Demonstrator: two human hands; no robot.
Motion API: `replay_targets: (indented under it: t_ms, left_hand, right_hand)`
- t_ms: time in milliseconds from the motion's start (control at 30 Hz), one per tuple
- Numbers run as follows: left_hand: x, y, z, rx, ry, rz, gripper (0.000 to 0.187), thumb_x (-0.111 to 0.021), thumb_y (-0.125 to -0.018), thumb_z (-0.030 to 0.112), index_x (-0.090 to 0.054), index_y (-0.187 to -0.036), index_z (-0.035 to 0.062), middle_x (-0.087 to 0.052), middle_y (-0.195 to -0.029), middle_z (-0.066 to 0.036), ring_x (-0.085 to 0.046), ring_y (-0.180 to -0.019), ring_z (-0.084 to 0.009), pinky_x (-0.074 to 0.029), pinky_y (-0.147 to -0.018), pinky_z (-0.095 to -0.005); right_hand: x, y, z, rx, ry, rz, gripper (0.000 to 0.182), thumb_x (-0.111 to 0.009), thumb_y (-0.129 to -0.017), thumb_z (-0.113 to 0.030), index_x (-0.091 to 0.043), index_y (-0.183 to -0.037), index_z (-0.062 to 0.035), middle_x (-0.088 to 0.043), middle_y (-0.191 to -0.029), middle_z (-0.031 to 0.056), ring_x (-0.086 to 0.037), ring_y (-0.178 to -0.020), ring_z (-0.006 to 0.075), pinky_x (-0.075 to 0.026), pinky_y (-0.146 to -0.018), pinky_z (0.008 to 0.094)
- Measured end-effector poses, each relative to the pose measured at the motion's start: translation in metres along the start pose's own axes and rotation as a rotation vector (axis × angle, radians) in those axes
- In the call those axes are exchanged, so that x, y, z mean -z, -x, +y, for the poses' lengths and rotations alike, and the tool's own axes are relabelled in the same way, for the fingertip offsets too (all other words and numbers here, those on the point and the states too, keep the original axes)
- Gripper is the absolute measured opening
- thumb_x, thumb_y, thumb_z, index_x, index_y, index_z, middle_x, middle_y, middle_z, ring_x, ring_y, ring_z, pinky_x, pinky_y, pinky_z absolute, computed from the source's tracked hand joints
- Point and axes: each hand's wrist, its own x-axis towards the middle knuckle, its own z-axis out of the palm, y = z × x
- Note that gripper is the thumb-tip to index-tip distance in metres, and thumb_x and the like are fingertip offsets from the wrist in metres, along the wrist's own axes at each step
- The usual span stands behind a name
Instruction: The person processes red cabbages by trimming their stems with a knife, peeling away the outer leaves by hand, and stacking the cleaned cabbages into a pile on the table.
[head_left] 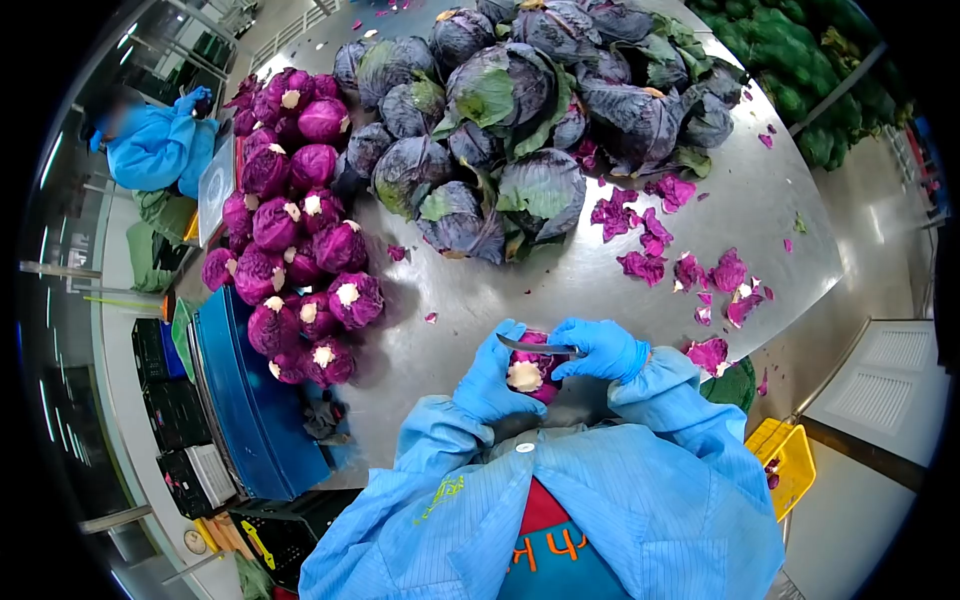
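Near the front edge of the metal table, my left hand [490, 382], in a blue glove, is wrapped round a small purple cabbage [532, 375] whose pale cut stem faces me. My right hand [603, 350], gloved too, grips a knife [538, 346], its dark curved blade lying across the upper side of this cabbage. Trimmed purple cabbages [275, 225] with pale stems are piled to the left. Beyond my hands lies a heap of untrimmed dark cabbages [500, 85] with green outer leaves.
Loose purple leaves [738, 270] lie on the right of the metal table [790, 215]. A yellow basket [795, 470] stands at the lower right, a blue bin [255, 400] at the left. Another person [160, 145] in blue is beyond the table's left side. Green produce [770, 50] fills the upper right.
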Motion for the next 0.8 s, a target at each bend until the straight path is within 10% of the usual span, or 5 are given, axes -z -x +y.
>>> replay_targets:
  t_ms: [300,467,600,700,800]
  left_hand:
    - [0.011,-0.005,0.003,-0.106,-0.207,-0.134,0.126,-0.096,-0.042,0.037,-0.029,-0.142,0.0023,-0.036,-0.141,-0.015,-0.034,-0.134,-0.0314,-0.025,-0.114,-0.0403]
    - [0.013,0.001,0.007,0.173,0.139,0.016,0.117,-0.095,-0.046,0.028,-0.031,-0.141,0.0023,-0.041,-0.138,-0.014,-0.042,-0.128,-0.0281,-0.035,-0.108,-0.0384]
    - [0.017,0.013,-0.013,0.336,0.415,0.164,0.113,-0.094,-0.048,0.022,-0.032,-0.14,0.0032,-0.043,-0.136,-0.012,-0.045,-0.125,-0.0243,-0.04,-0.105,-0.0361]
    - [0.021,0.025,-0.011,0.3,0.525,0.139,0.119,-0.094,-0.049,0.015,-0.024,-0.145,0.0047,-0.043,-0.137,-0.012,-0.044,-0.126,-0.024,-0.038,-0.106,-0.0371]
    - [0.02,0.031,-0.012,0.274,0.522,0.096,0.123,-0.094,-0.05,0.013,-0.018,-0.147,0.0056,-0.042,-0.138,-0.013,-0.043,-0.127,-0.0247,-0.037,-0.107,-0.038]
  right_hand:
    - [0.004,-0.001,-0.012,0.028,0.195,-0.071,0.039,-0.073,-0.078,-0.043,-0.059,-0.096,-0.0104,-0.058,-0.089,0.0075,-0.057,-0.07,0.0265,-0.047,-0.062,0.0361]
    - [0.01,0.026,-0.012,-0.11,0.078,-0.105,0.034,-0.071,-0.081,-0.039,-0.06,-0.091,-0.0082,-0.057,-0.081,0.0114,-0.059,-0.073,0.0281,-0.047,-0.064,0.0375]
    - [0.026,0.095,0.002,-0.621,-0.337,0.338,0.029,-0.078,-0.077,-0.02,-0.061,-0.095,-0.0049,-0.058,-0.081,0.01,-0.059,-0.075,0.0234,-0.049,-0.069,0.0356]
    - [0.035,0.114,0.017,-0.436,0.481,1.038,0.04,-0.077,-0.075,-0.012,-0.059,-0.11,-0.0057,-0.059,-0.09,0.0094,-0.06,-0.085,0.0241,-0.05,-0.074,0.0323]
    - [0.001,0.098,0.027,-0.56,0.248,0.827,0.049,-0.076,-0.077,-0.016,-0.056,-0.122,-0.0071,-0.06,-0.094,0.0091,-0.06,-0.087,0.0215,-0.05,-0.076,0.0309]
